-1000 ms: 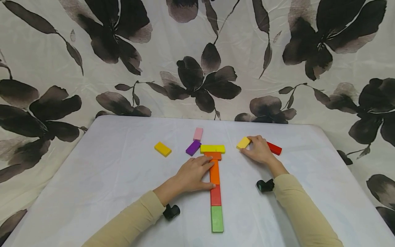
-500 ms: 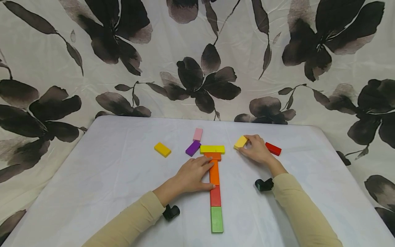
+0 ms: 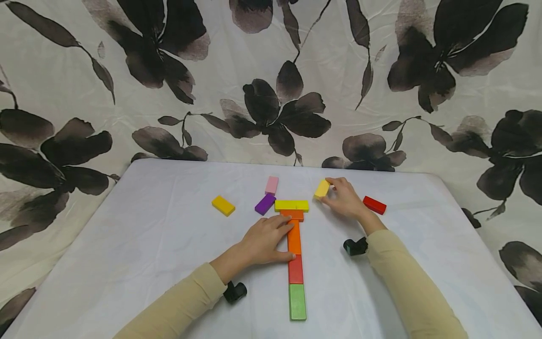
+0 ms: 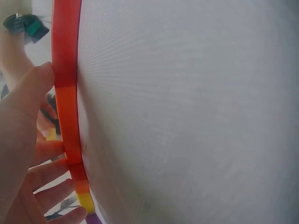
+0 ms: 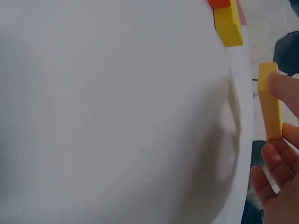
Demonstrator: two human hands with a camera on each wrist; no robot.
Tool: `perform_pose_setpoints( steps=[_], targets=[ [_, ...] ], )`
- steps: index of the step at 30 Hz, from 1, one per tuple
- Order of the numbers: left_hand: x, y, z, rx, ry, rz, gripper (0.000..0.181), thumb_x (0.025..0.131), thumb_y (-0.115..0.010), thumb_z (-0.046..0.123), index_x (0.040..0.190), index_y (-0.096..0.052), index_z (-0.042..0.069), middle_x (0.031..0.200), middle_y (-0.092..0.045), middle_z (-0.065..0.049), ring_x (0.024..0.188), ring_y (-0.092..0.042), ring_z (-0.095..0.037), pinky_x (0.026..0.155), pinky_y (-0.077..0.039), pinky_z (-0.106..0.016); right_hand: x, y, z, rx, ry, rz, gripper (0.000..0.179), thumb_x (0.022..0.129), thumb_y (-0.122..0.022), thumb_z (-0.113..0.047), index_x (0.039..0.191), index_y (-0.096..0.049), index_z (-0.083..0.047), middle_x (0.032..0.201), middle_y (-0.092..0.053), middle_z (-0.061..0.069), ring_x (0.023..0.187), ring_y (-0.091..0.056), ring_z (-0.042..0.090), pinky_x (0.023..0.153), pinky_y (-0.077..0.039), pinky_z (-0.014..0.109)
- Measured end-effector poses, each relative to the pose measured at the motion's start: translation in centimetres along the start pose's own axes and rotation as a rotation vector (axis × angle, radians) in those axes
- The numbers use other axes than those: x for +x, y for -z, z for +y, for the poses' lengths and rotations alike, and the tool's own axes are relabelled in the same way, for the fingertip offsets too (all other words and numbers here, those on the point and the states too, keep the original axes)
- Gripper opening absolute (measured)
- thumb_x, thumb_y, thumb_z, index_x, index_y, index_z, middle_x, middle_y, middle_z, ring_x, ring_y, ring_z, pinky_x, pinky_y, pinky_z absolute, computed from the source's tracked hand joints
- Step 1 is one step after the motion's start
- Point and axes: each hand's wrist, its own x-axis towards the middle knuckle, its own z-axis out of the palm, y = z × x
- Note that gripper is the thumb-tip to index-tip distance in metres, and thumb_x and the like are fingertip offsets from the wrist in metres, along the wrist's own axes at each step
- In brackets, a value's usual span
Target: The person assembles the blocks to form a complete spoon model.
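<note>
My right hand (image 3: 344, 201) pinches a yellow block (image 3: 322, 189) between thumb and fingers, just right of the built row. In the right wrist view this yellow block (image 5: 269, 105) appears raised off the table. My left hand (image 3: 263, 239) rests along the row with fingers spread and fairly straight. Its thumb touches near the joint of the red block (image 3: 295, 269) and the orange block (image 3: 294, 237); its fingertips lie by the crosswise orange block (image 3: 298, 215). A green block (image 3: 298, 302) forms the near end. A yellow bar (image 3: 291, 205) lies across the far end.
A purple block (image 3: 265, 204) lies slanted at the yellow bar's left end, with a pink block (image 3: 272, 185) behind it. Another yellow block (image 3: 223, 205) lies farther left. A red block (image 3: 374, 205) lies right of my right hand. The white table (image 3: 139, 245) meets a floral cloth behind.
My right hand has moved left with the yellow block, away from the loose red block and nearer the yellow bar. The block has turned more upright in view. My left hand has stayed put.
</note>
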Motion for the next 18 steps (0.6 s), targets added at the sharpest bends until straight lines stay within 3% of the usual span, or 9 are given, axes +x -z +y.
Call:
perform_pose_setpoints(
  steps=[18],
  targets=[
    [0.0, 0.1, 0.1, -0.005, 0.009, -0.015, 0.074, 0.077, -0.062, 0.058, 0.133, -0.05, 0.01, 0.139, -0.044, -0.007, 0.128, -0.04, -0.023, 0.103, -0.036, -0.044, 1.6, -0.8, -1.3, -0.02, 0.078, -0.045, 0.062, 0.086, -0.063, -0.022, 0.14, -0.036, -0.006, 0.136, -0.039, 0.017, 0.112, -0.043, 0.03, 0.096, -0.04, 0.044]
  ],
)
